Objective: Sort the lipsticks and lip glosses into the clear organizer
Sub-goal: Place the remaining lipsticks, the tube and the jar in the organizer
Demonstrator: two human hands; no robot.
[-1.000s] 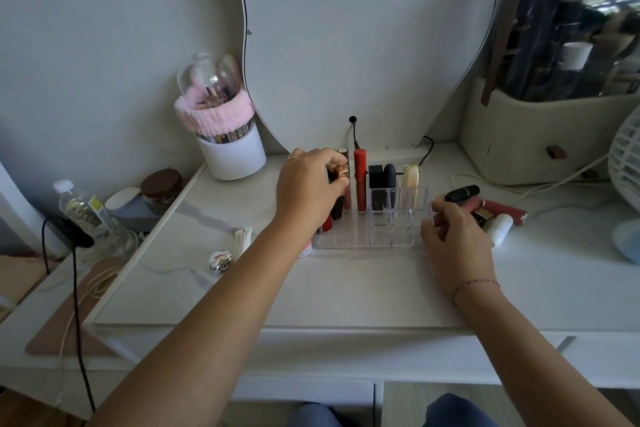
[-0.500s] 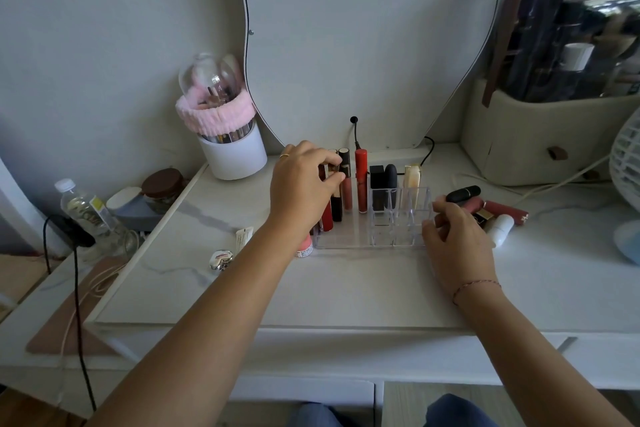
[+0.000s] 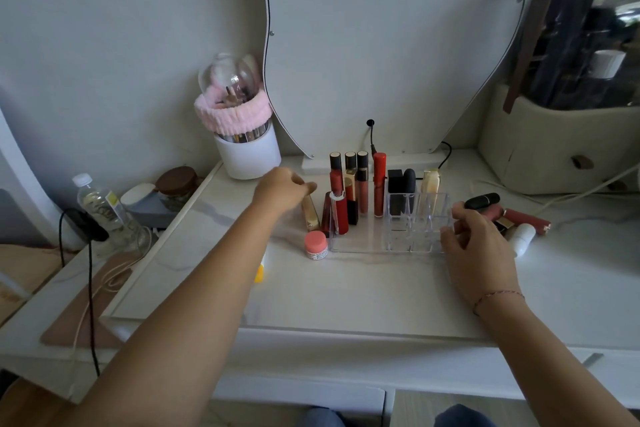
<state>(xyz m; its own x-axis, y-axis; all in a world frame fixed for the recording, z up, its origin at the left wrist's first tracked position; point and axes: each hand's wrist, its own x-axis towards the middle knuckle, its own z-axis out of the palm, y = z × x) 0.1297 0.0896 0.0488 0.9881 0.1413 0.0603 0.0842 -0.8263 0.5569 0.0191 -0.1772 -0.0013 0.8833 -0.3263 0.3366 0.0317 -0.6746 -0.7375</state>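
The clear organizer point(image 3: 367, 245) stands at the middle of the white vanity top. Three lip glosses point(image 3: 350, 177) and a red tube point(image 3: 379, 184) stand in its back row, beside black lipsticks point(image 3: 401, 181) and a cream tube point(image 3: 430, 182). A red lipstick point(image 3: 341, 217) fills its front left slot. My left hand point(image 3: 282, 189) is left of the organizer, fingertips pinched on the top of a gold lipstick point(image 3: 310, 217) that leans there. My right hand point(image 3: 478, 250) grips the organizer's right end. Behind it lie loose tubes: a black lipstick point(image 3: 482, 200), a pink-red gloss point(image 3: 526, 220) and a white tube point(image 3: 521, 237).
A small pink jar point(image 3: 316, 245) sits just left of the organizer's front. A white brush holder with a pink band point(image 3: 247, 149) stands at the back left, a beige cosmetic case point(image 3: 554, 149) at the back right. A water bottle point(image 3: 104, 208) and a black cable point(image 3: 90, 270) are at the far left.
My left hand left the tubes in the organizer's back left slots and moved left and down onto the gold lipstick. My right hand stayed on the organizer.
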